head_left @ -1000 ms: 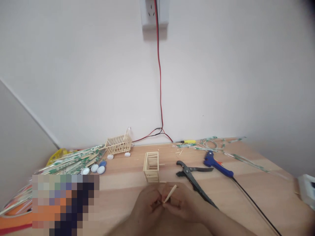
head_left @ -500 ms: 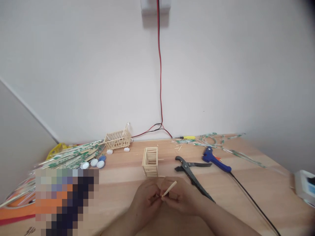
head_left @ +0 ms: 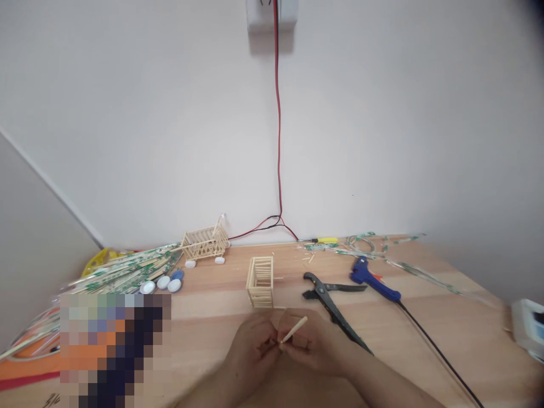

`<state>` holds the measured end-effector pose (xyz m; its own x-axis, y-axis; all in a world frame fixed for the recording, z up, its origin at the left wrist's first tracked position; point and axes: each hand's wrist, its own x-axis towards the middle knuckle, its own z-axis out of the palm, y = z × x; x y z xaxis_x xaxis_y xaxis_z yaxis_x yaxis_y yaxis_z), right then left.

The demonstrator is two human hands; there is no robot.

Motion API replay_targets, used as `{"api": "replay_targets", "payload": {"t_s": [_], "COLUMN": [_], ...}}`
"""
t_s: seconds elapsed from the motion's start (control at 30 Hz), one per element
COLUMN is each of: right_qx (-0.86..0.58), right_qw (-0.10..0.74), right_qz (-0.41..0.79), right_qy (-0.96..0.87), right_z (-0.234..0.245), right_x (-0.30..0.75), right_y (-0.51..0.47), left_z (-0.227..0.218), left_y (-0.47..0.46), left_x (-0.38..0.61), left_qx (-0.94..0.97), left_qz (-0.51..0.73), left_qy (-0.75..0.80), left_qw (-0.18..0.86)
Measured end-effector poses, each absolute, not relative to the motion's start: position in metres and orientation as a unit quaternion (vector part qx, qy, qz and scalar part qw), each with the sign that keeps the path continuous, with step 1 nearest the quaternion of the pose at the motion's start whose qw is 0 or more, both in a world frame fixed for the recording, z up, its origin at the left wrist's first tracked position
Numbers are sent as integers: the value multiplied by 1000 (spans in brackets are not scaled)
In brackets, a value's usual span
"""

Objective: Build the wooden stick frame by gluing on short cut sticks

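Note:
Close together above the near part of the table, my left hand [head_left: 254, 344] and my right hand [head_left: 312, 341] are both closed in a pinch. A short, pale wooden stick [head_left: 297, 326] slants up to the right from between their fingertips; its lower end is partly hidden by the fingers. Just beyond my hands stands a small open frame [head_left: 260, 282] built from thin wooden sticks. One thin stick lies close behind my fingers, mostly covered by them.
A stick cart [head_left: 204, 243] with white wheels stands back left, near bottle caps [head_left: 147, 287] and wrapped chopsticks [head_left: 123, 277]. To the right lie black-handled cutters [head_left: 327, 300], a blue glue gun [head_left: 374, 280] with its cord, a yellow-handled screwdriver [head_left: 327, 241] and plastic wrappers [head_left: 425, 273].
The whole view has shifted slightly, so everything appears a little lower. Both hands keep their pinch around the stick, with barely any movement.

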<state>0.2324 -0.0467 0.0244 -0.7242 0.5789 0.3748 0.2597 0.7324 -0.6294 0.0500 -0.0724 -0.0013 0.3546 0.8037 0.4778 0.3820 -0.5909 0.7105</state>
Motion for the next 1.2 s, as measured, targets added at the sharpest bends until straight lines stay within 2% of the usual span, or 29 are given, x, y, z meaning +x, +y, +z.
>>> {"api": "replay_targets", "payload": {"t_s": [0.8, 1.2], "right_qx": [-263, -254], "right_qw": [292, 284], "right_qz": [288, 300], "right_qy": [-874, -874], "right_z": [22, 26], "right_x": [233, 233], "right_y": [-48, -49], "left_z": [-10, -4], "left_y": [-74, -75], "left_x": [49, 51], "left_qx": [792, 782], "left_qz": [427, 440], "left_qy": [385, 369], "left_qw": [207, 240]}}
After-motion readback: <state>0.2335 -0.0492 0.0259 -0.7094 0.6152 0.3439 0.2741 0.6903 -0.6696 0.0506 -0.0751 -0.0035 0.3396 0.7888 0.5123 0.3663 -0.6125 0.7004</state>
